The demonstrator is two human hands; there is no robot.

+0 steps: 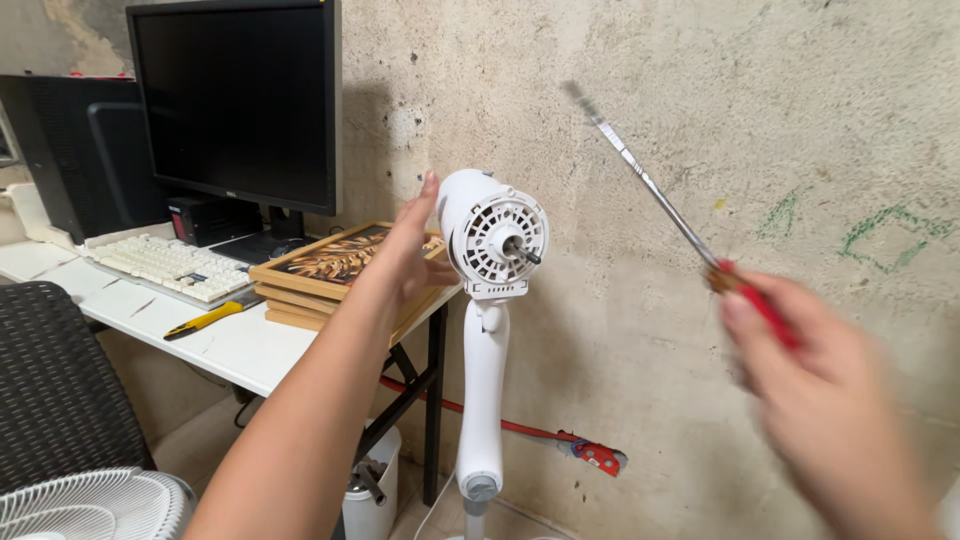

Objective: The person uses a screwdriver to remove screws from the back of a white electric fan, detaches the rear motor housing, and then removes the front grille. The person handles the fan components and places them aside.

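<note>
Soft, even daylight is filling the scene, seeming to come from the right and front, and the rough wall (pixel 700 150) is showing bright and pale. The monitor (pixel 235 100) is casting a faint shadow on the wall beside it, and the space under the table (pixel 240 350) is lying in dimmer shade. The white fan motor housing (pixel 492 235) is reading sharp and clean, without glare. The right hand (pixel 830 400) is smearing with heavy motion blur, and the screwdriver (pixel 660 195) it is gripping is streaking, its tip fading out. The left hand (pixel 405 255) is staying fairly crisp. Straight lines are bowing slightly near the frame edges.
</note>
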